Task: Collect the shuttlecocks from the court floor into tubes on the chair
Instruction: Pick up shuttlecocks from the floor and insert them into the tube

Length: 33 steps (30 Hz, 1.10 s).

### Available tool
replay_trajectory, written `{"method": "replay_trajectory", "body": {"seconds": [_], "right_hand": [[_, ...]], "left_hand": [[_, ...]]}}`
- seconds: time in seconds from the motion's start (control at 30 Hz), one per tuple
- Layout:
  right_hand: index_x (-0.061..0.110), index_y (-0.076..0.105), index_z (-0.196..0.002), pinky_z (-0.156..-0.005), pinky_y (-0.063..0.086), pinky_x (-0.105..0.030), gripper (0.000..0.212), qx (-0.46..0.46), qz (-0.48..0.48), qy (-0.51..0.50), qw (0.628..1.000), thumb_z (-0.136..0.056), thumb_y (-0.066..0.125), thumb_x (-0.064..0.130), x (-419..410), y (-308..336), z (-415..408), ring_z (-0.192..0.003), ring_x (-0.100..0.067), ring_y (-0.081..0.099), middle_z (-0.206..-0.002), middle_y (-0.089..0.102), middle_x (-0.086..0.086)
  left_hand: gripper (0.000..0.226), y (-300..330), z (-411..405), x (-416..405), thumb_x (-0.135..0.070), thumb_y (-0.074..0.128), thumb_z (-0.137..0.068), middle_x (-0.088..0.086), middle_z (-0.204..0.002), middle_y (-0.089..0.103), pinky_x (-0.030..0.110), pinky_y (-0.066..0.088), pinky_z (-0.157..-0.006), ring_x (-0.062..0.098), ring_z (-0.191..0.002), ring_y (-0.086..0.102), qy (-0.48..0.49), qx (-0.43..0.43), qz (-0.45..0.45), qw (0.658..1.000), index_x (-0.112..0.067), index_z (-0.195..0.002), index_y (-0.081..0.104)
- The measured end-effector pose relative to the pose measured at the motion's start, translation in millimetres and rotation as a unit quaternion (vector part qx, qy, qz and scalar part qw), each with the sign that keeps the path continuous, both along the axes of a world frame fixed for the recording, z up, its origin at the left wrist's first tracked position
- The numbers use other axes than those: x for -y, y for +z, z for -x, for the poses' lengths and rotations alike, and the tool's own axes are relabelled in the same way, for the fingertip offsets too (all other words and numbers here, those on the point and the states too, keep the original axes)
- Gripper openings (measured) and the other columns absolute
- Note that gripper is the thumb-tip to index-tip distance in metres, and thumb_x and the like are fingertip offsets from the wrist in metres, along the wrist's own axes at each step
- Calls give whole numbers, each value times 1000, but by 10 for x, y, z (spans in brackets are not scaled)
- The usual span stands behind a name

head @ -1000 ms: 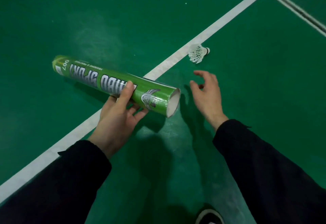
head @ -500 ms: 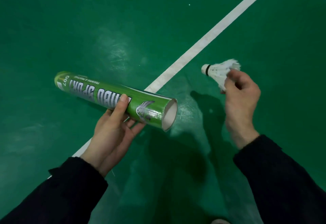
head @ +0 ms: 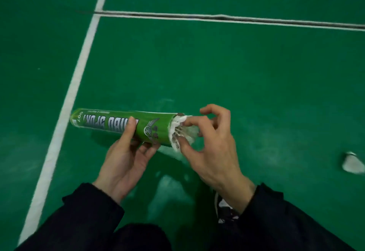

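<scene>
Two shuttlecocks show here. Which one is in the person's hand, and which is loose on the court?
The shuttlecock at the green tube mouth is pinched by the right hand. The blurred white one at the right edge lies untouched on the floor.

Soft light is shining down on the green floor (head: 237, 76), making pale shiny patches. The picture is looking a bit blurry, and the white lines (head: 65, 112) are bending near the edges

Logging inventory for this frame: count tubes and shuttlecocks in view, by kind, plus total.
Green tube: 1, held in the left hand
Shuttlecocks: 2, one at the tube mouth in the right hand, one on the floor
Total: 3
</scene>
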State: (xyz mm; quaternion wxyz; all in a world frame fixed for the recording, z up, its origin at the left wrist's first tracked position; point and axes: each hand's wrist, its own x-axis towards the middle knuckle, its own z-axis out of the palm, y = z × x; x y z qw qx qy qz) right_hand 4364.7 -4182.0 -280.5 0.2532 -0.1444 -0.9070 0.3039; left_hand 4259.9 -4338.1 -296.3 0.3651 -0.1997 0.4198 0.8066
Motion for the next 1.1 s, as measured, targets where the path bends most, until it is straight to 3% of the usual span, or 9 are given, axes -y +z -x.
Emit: {"method": "replay_trajectory", "body": {"seconds": [0.17, 0.27, 0.33, 0.47, 0.6, 0.73, 0.87, 0.97, 1.1], "right_hand": [[19, 70, -97, -62, 52, -37, 11, -12, -29, 4, 999, -93, 65, 28, -816, 523, -849, -74, -9, 54, -97, 61, 6], [23, 66, -107, -68, 43, -21, 23, 52, 33, 56, 997, -99, 50, 38, -1295, 592, -1393, -74, 8, 51, -85, 57, 27], [24, 62, -107, -61, 34, -16, 28, 122, 52, 57, 990, -95, 50, 47, -1633, 481, -1727, -60, 3, 49, -72, 53, 31], [22, 57, -119, -70, 56, -37, 43, 217, 88, 58, 971, -93, 48, 56, -2235, 157, -2150, -70, -22, 67, -72, 63, 7], [26, 60, -116, -71, 58, -38, 35, 116, 164, 18, 979, -92, 55, 51, -2811, -240, -2497, -75, -18, 71, -79, 69, 5], [29, 66, -101, -61, 40, -14, 16, -84, 191, -82, 975, -89, 71, 20, -3194, -422, -3058, -63, -4, 52, -99, 61, 19], [28, 62, -97, -56, 44, -23, 1, -76, 233, -94, 965, -97, 62, 27, -3506, -496, -3446, -59, -3, 50, -95, 55, 27], [15, 57, -91, -63, 54, -45, 26, -40, 244, -101, 964, -101, 50, 38, -3641, -675, -3674, -68, -16, 63, -88, 54, 13], [12, 60, -97, -64, 56, -43, 30, -1, 275, -141, 951, -103, 48, 39, -3759, -959, -4051, -63, -13, 68, -88, 57, 10]], "left_hand": [[54, 406, -625, -968, -37, 68, -90, 10, -113, 74, 33, 64, -73, 17, -88, 76, -97, -23, -14, 995, -5, -134, 62], [67, 423, -964, -1557, -35, 70, -89, 12, -116, 72, 36, 64, -76, 19, -89, 75, -130, -40, -19, 991, 0, -145, 53], [70, 381, -1223, -1963, -34, 70, -87, 13, -116, 72, 34, 63, -72, 19, -90, 75, -153, -67, -6, 986, 2, -144, 52], [72, 195, -1770, -2696, -34, 70, -86, 9, -113, 71, 28, 60, -63, 14, -83, 75, -179, -102, 18, 978, 0, -145, 49], [69, 27, -2155, -3373, -34, 68, -89, 15, -126, 71, 29, 61, -66, 18, -93, 74, -197, -121, 36, 972, 1, -145, 50], [51, 95, -2432, -3972, -35, 69, -90, 17, -128, 72, 34, 63, -74, 21, -97, 75, -217, -117, 56, 967, -5, -131, 62], [43, 145, -2707, -4481, -33, 71, -88, 11, -115, 72, 37, 63, -79, 21, -94, 75, -263, -136, 67, 953, -14, -125, 61], [48, -41, -2989, -4743, -34, 71, -87, 9, -114, 72, 37, 62, -82, 21, -96, 73, -296, -143, 63, 942, -14, -129, 59], [58, -395, -3356, -5013, -36, 71, -87, 14, -122, 71, 37, 62, -82, 24, -102, 72, -355, -134, 80, 922, -6, -135, 58]]}}
